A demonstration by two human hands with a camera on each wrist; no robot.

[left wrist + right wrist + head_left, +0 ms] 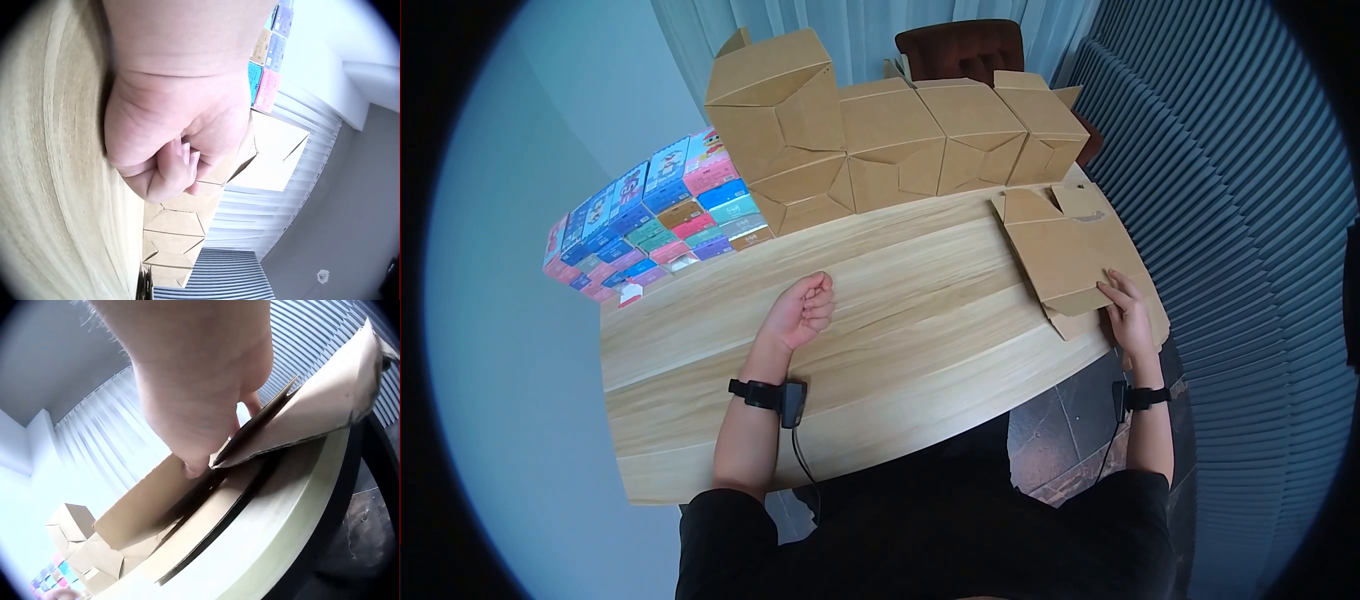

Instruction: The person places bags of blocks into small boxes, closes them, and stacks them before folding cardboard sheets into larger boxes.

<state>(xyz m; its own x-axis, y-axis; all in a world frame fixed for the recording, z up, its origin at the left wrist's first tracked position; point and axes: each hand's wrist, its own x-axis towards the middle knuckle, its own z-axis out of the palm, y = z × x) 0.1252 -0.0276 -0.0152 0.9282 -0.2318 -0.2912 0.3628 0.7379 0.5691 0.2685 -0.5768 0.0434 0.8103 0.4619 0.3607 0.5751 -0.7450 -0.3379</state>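
My left hand [802, 312] rests on its side on the wooden table [880, 340]. In the left wrist view its fingers [175, 165] are curled into the palm around nothing. At the table's right end, my right hand [1130, 318] grips the near edge of a flattened cardboard box [1065, 250]. The right wrist view shows the thumb inside a raised flap [147, 506], with the other fingers partly hidden behind cardboard. More flat cardboard [212, 519] lies beneath.
Several folded cardboard boxes [895, 125] stand in a row along the back edge, one more stacked at the left. Beside them are colourful small boxes [655, 200] in a stacked block. A dark red chair [960, 50] is behind the table, and a ribbed wall [1240, 200] at the right.
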